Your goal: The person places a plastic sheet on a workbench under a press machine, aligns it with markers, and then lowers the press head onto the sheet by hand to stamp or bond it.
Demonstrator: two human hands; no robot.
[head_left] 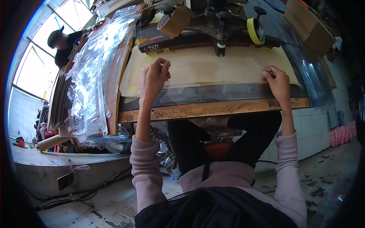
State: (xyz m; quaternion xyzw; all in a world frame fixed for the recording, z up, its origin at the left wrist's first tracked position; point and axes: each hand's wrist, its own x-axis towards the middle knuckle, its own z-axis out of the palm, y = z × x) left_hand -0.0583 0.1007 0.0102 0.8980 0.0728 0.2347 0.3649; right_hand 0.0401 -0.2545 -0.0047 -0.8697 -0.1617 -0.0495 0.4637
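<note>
Both my hands are raised over a cream-coloured sheet (213,66) that covers the worktable. On the left side of the sheet, my left hand (154,78) has its fingers curled together; whether anything is between them is hidden. My right hand (277,81) is over the sheet's right end, thumb and forefinger pinched. A faint, thin, see-through sliver (259,65) runs up and away from those fingertips, too indistinct to name. Beyond the hands, a dark press bar (205,41) spans the sheet, joined to a black metal machine (219,24).
A brown tape roll (174,21) and a yellow tape roll (255,31) hang by the machine. Clear plastic sheets (93,72) lie left, bluish ones (313,76) right. A wooden edge (213,108) fronts the table. Another person (68,51) stands far left; a cardboard box (308,24) is far right.
</note>
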